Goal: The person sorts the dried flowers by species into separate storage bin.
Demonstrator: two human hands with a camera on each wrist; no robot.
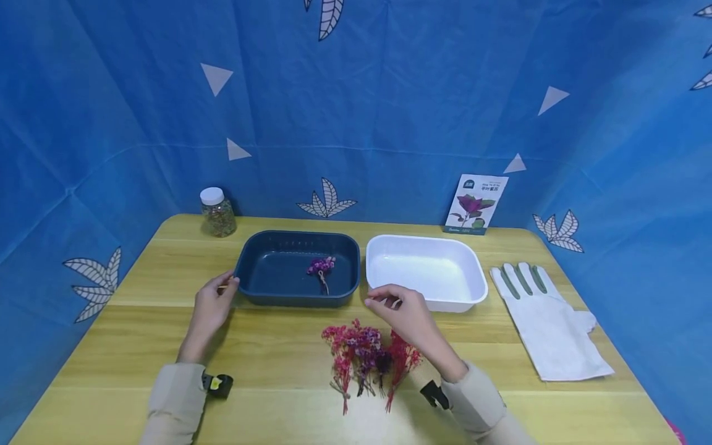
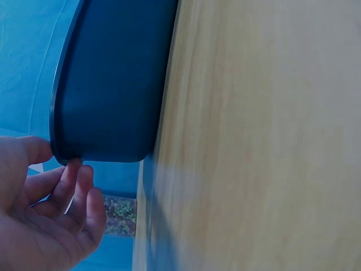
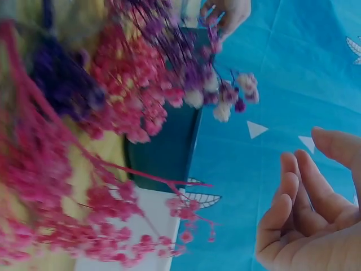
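At the left end of the dark blue tray [image 1: 300, 301], my left hand [image 1: 211, 309] pinches the rim; in the left wrist view the thumb and fingertips of that hand [image 2: 51, 220] meet the tray's corner [image 2: 107, 90]. A small purple flower sprig [image 1: 321, 267] tied with string lies inside this tray. My right hand [image 1: 408, 315] hovers by the near left corner of the white tray [image 1: 456, 305], fingers loosely bent and holding nothing, as the right wrist view of it [image 3: 316, 214] also shows. Several pink, red and purple dried flower bunches [image 1: 346, 346] lie beside and below that hand.
A jar with a white lid [image 1: 219, 216] stands at the back left. At the back right a seed packet [image 1: 475, 204] leans against the blue cloth [image 1: 378, 111]. White gloves [image 1: 556, 334] with green on the fingers lie on the right of the wooden table [image 1: 267, 364].
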